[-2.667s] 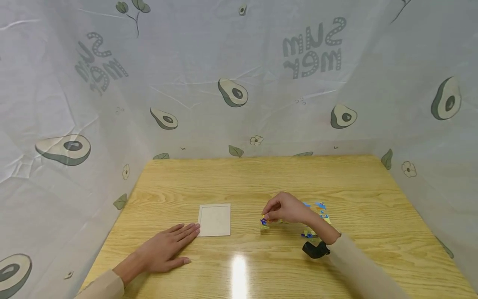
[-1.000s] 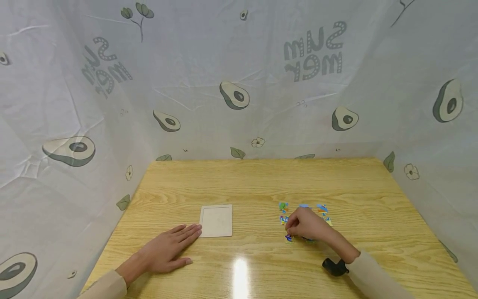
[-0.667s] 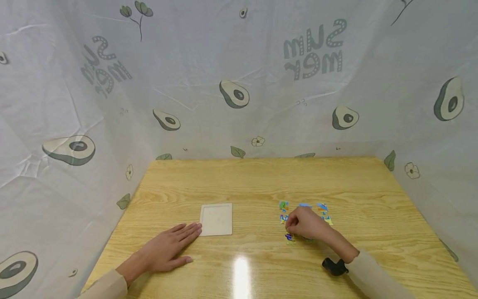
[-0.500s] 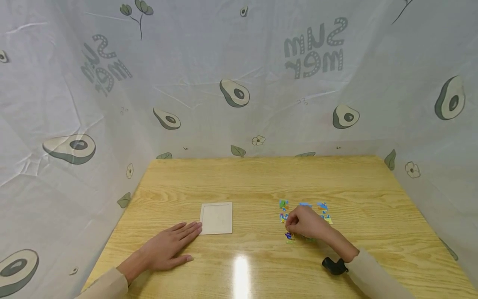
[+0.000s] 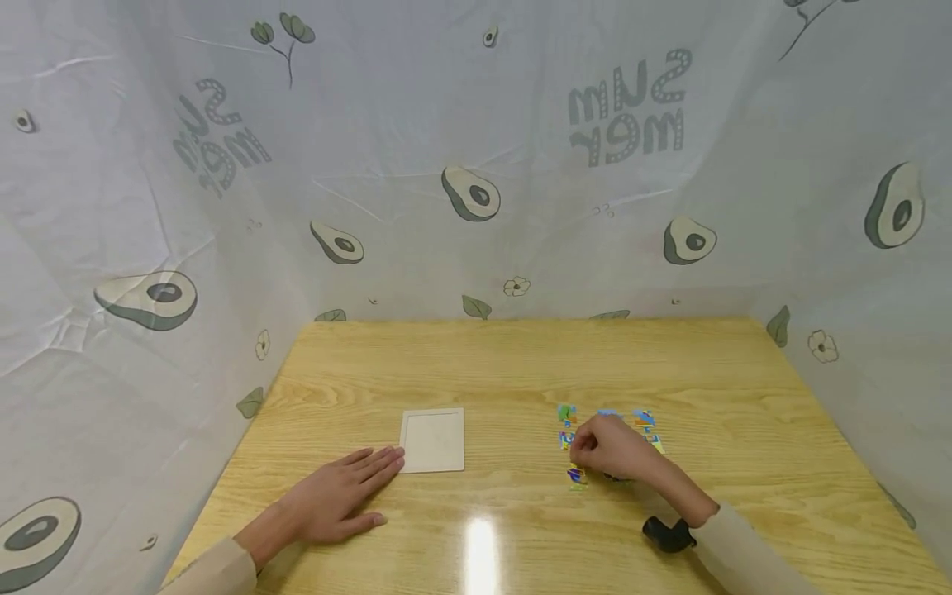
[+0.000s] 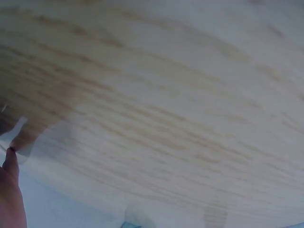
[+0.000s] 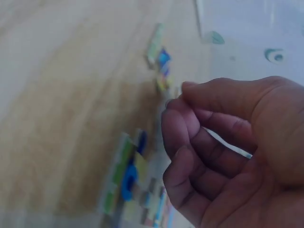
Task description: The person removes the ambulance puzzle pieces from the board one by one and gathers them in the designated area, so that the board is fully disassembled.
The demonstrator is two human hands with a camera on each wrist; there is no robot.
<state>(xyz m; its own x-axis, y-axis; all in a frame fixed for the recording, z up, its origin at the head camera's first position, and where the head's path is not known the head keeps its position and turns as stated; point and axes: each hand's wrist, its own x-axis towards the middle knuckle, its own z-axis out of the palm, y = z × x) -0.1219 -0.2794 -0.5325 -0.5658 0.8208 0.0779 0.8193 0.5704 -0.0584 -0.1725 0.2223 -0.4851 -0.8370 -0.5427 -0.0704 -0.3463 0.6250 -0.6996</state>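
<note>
In the head view my right hand (image 5: 613, 450) is among several colourful jigsaw pieces on the right half of the table. Its thumb and index finger pinch at the upper edge of a purple, yellow and green jigsaw piece (image 5: 576, 476), which lies on the wood. Close up in the right wrist view, the thumb and curled fingers (image 7: 178, 128) meet beside that blurred piece (image 7: 164, 64); the contact itself is hard to see. My left hand (image 5: 338, 498) lies flat, its fingertips touching the lower left edge of a cream square puzzle tray (image 5: 435, 442).
Behind the right hand lie a green and blue piece (image 5: 567, 413), a blue and orange piece (image 5: 644, 419) and others, partly hidden. A black wrist camera (image 5: 669, 535) sits under the right wrist. Printed curtains (image 5: 476, 107) surround the wooden table (image 5: 446, 355).
Since the oldest frame, my right hand has moved right and towards me, bringing the purple piece from mid-table to the other pieces. It has held nearly still since. My left hand stays on the tray edge.
</note>
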